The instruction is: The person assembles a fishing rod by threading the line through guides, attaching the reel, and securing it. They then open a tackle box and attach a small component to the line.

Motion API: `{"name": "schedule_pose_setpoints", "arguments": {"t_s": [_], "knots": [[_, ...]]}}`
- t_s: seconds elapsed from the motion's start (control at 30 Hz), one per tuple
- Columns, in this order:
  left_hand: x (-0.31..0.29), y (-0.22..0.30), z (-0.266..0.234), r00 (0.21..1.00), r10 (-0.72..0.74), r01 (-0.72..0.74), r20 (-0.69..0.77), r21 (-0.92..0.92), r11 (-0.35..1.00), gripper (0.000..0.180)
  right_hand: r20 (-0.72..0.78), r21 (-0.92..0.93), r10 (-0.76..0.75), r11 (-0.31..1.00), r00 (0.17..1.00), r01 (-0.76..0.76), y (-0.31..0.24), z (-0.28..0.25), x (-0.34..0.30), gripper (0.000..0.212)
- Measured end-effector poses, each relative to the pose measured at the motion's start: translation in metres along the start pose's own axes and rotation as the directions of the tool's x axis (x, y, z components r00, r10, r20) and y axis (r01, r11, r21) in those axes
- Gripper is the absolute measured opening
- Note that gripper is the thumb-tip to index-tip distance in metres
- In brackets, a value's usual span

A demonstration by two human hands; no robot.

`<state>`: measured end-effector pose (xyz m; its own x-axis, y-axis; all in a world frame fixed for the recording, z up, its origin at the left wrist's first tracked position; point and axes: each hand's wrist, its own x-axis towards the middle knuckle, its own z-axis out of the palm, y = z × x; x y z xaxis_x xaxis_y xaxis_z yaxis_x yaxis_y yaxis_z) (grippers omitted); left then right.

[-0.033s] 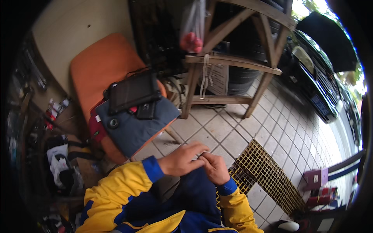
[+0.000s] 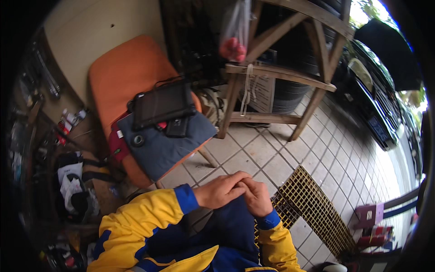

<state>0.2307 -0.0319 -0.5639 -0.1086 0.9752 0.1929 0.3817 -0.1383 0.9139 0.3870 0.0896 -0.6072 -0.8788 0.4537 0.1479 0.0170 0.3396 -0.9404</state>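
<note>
Head view: left hand point(image 2: 219, 191) and right hand point(image 2: 258, 198) clasp each other, fingers curled; whether anything is inside I cannot tell. Far left, on the orange chair point(image 2: 124, 63)'s grey cushion point(image 2: 165, 154), the black tablet point(image 2: 164, 106) looks stiff, moderately heavy, best held at both sides.

In the left half of the frame, an orange upholstered chair point(image 2: 127, 59) bears a flat blue-grey fabric pad point(image 2: 170, 154); on the pad lie a black rectangular tablet point(image 2: 164, 103), a small black box point(image 2: 177, 128) and a dark round ring point(image 2: 133, 141). At centre and right, pale square floor tiles point(image 2: 242, 138) carry a wooden trestle stand point(image 2: 281, 72) and adjoin yellowish metal grating point(image 2: 312, 204).
</note>
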Motion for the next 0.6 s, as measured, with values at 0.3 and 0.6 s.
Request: {"name": "schedule_pose_setpoints", "arguments": {"t_s": [0.3,0.6], "knots": [[-0.021,-0.028,-0.006,0.957,-0.195,0.179,-0.215,-0.094,0.979,0.014,0.036,0.371,0.298,0.882,0.954,-0.29,0.027,-0.013,-0.011,0.036],[-0.02,-0.06,-0.068,0.861,-0.267,0.205,-0.434,-0.186,0.961,0.015,-0.114,0.622,0.382,0.748,0.917,-0.234,0.042,-0.029,-0.01,0.031]]}}
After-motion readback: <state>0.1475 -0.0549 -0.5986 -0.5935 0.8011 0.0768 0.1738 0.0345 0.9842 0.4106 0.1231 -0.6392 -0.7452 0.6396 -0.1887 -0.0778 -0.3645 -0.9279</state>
